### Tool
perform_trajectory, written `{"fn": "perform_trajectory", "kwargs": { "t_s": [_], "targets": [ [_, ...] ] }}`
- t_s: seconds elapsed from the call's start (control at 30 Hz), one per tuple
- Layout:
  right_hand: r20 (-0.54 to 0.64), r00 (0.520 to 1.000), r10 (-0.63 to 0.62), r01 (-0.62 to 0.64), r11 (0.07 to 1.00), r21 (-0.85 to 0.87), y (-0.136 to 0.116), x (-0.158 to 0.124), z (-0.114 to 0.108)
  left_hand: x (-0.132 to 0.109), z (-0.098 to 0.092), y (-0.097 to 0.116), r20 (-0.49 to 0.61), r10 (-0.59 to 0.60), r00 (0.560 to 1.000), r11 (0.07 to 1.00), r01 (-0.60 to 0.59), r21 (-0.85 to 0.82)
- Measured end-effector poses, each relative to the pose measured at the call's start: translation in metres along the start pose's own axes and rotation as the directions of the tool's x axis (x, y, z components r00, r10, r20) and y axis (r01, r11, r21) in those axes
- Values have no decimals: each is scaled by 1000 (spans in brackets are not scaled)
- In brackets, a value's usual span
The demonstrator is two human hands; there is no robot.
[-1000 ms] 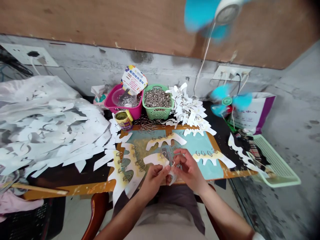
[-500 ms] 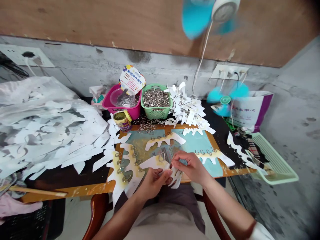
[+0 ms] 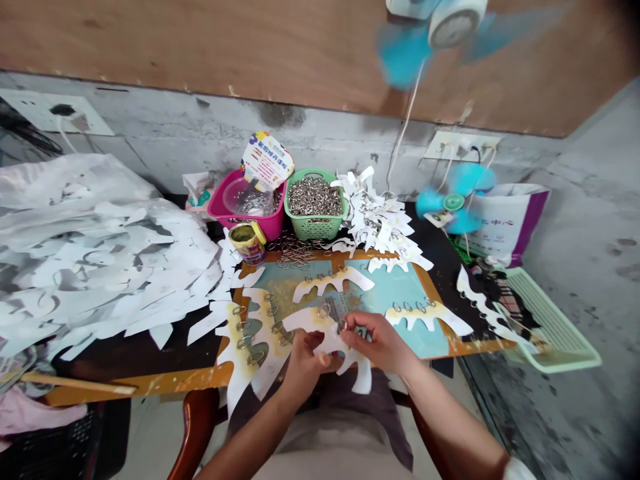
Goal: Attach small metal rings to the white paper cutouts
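Observation:
My left hand (image 3: 307, 363) grips a white cut piece (image 3: 327, 335) with scalloped edges, over the table's front edge. A metal ring (image 3: 324, 311) stands at its upper edge. My right hand (image 3: 375, 339) is closed at the piece's right part, with a small ring (image 3: 343, 326) pinched at the fingertips. Similar pieces with rings lie around: one behind (image 3: 333, 284), one at the right (image 3: 430, 315), and two at the left, the nearer being the yellow-stained piece (image 3: 237, 353).
A pink basket (image 3: 270, 227) and a green basket (image 3: 316, 229) full of metal rings stand at the back, beside an open can (image 3: 247, 244). White pieces (image 3: 130, 260) pile up at left. A blue fan (image 3: 454, 202) and a pale green tray (image 3: 570, 333) are at right.
The held piece has opened out flatter, and its right end now hangs lower. My right hand has shifted slightly right and down, and a ring now shows at its fingertips.

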State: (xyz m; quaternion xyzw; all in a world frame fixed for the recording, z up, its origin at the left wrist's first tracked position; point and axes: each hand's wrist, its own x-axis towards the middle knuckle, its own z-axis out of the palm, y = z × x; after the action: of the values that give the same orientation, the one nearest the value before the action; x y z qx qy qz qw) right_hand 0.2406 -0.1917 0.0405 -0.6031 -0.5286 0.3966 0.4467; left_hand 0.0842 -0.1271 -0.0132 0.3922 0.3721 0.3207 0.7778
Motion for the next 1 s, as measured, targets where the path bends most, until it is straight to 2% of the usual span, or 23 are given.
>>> {"fn": "perform_trajectory", "kwargs": {
  "t_s": [0.07, 0.17, 0.23, 0.3, 0.37, 0.53, 0.7, 0.8, 0.9, 1.0],
  "targets": [
    [2, 1000, -5, 5, 999, -44, -2, -2, 0, -1, 4, 8, -58, -42, 997, 999, 40, -27],
    [7, 1000, -15, 15, 996, -93, -4, -3, 0, -1, 9, 19, 1, -176, 984, 984, 176, -17],
    [-15, 999, -32, 31, 998, -57, -1, -5, 2, -2, 12, 20, 26, -117, 993, 992, 118, -33],
    [-44, 998, -52, 54, 998, 41, 5, -9, 5, -2, 13, 17, 28, -1, 1000, 998, 3, -63],
    [-58, 997, -52, 60, 986, 155, 14, -13, 7, -3, 13, 12, 31, 55, 998, 994, -52, -93],
    [-6, 1000, 5, -3, 944, 329, 25, -11, 1, -4, 11, 3, 73, -64, 995, 997, 67, -41],
    [-162, 976, 143, -84, 943, 323, 13, 6, 8, -1, 6, -2, 123, -119, 985, 993, 116, 36],
    [-235, 960, 156, -67, 935, 348, 8, 11, 16, 2, 2, 1, 51, 29, 998, 999, -31, 29],
    [-307, 943, 130, -17, 938, 347, 8, 9, 22, 6, -1, 6, -60, 212, 975, 974, -206, 93],
    [-406, 904, 132, 35, 925, 378, 11, 7, 28, 10, 0, 9, -82, 273, 959, 956, -261, 134]
  ]
}}
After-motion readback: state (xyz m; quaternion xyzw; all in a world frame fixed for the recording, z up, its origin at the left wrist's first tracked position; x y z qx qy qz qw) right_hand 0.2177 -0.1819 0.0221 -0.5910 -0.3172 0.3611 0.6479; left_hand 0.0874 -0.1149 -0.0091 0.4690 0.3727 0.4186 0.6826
